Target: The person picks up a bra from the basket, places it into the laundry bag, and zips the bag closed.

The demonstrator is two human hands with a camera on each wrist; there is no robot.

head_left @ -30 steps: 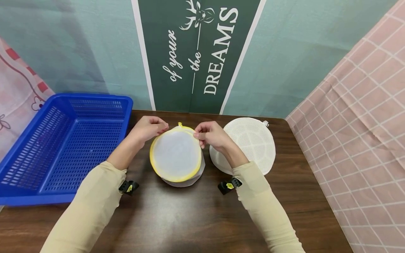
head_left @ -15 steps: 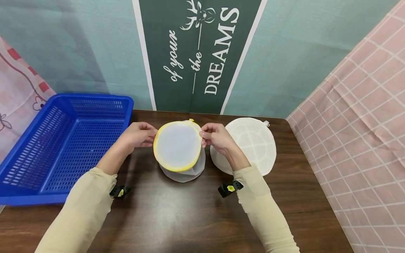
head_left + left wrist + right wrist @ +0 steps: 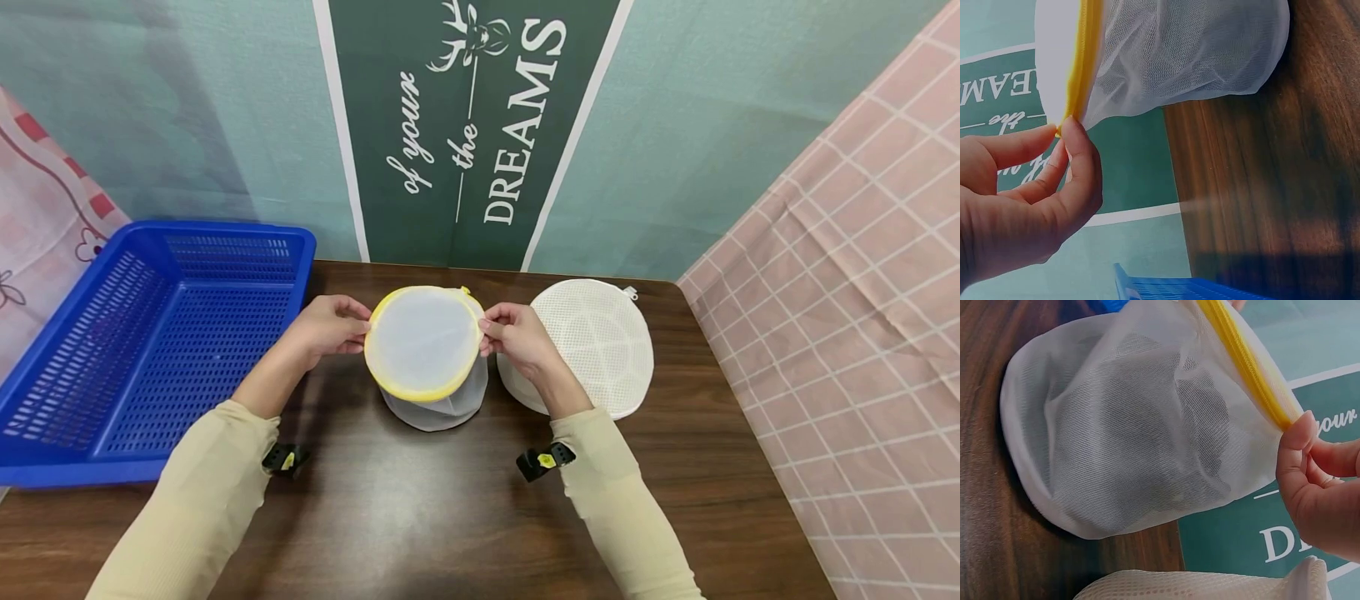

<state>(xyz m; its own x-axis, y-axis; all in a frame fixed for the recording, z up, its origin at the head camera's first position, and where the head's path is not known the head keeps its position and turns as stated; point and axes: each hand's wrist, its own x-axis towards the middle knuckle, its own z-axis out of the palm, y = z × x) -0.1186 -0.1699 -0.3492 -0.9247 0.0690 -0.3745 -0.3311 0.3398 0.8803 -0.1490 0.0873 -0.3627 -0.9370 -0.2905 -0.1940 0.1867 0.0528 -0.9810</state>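
A white mesh laundry bag with a yellow zipper rim stands at the middle of the table, its round top raised over its soft mesh body. On the left side of the rim, my left hand pinches the yellow edge between thumb and finger; the left wrist view shows this hand at the zipper band. My right hand pinches the opposite side of the rim, also plain in the right wrist view, where the hand meets the end of the yellow band.
A second, all-white mesh bag lies flat on the brown wooden table, just right of my right hand. To the left stands a blue plastic basket. Behind the table hangs a green printed cloth; a pink checked cloth borders the right.
My left hand has moved from the bag's back edge to its left side and now grips the rim there. The bag's top has lifted and turned, its yellow zipper pull shifting right.
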